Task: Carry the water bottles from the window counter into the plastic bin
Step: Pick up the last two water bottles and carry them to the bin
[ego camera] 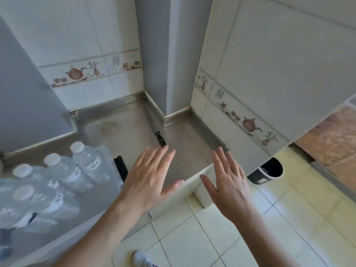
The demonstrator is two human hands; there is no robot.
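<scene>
Running off the left edge, the steel counter (134, 120) carries a shrink-wrapped pack of water bottles (57, 182), partly cut off. Both the left hand (148, 180) and right hand (229, 187) hover flat-fingered, holding nothing, over the counter's front corner. A black-handled knife (160, 138) lies beyond, blade blurred.

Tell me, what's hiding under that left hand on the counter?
Under the left hand you can see the grey counter and the white front edge. A black knife handle pokes out just beyond the fingertips. Whatever lies right beneath the palm is covered.
</scene>
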